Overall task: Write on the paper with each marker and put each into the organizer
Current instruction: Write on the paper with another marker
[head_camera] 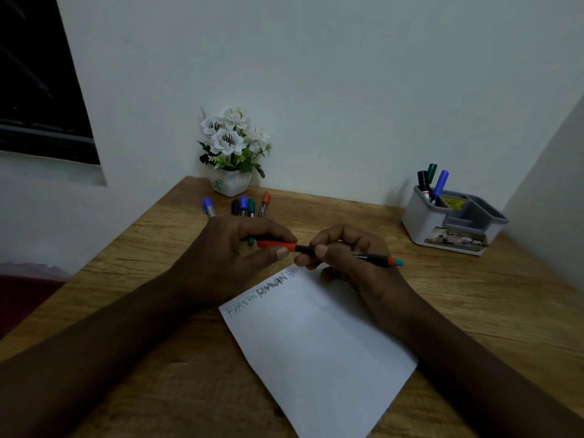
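My left hand (230, 251) is curled round the red cap (275, 245) of a marker (371, 258), thumb under it and fingers over the top. My right hand (350, 257) pinches the black barrel just beside the cap, thumb and forefinger closed on it. The marker lies almost level between both hands, above the far edge of the paper (316, 343), and its tail with a red and teal tip sticks out past my right hand. I cannot tell whether the cap is fully seated on the barrel.

The paper lies slanted on the wooden surface (474, 311) under my wrists, with one line of words along its top edge in green, black and a blue that my right hand partly hides.

The grey organizer (423, 222) stands at the far right of the surface, near the wall. In its rear left compartment a black marker (422, 181), a green marker (431, 170) and a blue marker (441, 181) stand upright.

Beyond my left hand, loose markers (243, 206) lie side by side on the surface, in front of a white flower pot (230, 183).
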Available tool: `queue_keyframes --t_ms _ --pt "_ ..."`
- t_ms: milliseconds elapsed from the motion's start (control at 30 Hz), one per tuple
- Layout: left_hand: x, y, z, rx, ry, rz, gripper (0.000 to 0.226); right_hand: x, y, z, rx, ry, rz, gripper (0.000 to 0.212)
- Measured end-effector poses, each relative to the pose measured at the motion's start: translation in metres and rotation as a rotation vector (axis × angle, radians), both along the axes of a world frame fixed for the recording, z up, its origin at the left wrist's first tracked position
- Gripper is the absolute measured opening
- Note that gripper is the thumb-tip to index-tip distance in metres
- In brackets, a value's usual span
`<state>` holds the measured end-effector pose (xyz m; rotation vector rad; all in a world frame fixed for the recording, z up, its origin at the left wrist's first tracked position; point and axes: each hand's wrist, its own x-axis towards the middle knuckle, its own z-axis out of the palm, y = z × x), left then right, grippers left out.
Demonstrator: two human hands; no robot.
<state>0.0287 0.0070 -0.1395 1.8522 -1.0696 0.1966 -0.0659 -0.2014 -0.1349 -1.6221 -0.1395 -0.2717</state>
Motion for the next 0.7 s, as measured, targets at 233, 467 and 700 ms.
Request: queue_keyframes --t_ms 233,467,700 --pt "-0.010 -0.004 0.000 -0.028 0.134 -0.179 0.021 -0.003 0.004 0.001 0.000 -0.049 0.030 0.018" --pt "-0.012 -0.004 -0.002 -0.143 0.234 -0.231 0.024 -0.008 0.009 0.002 0.034 -0.066 0.029 0.022" --pt "-0.007 -0.010 -0.009 0.014 0.064 -0.084 0.031 -0.002 -0.003 -0.001 -0.016 0.012 0.042 0.012"
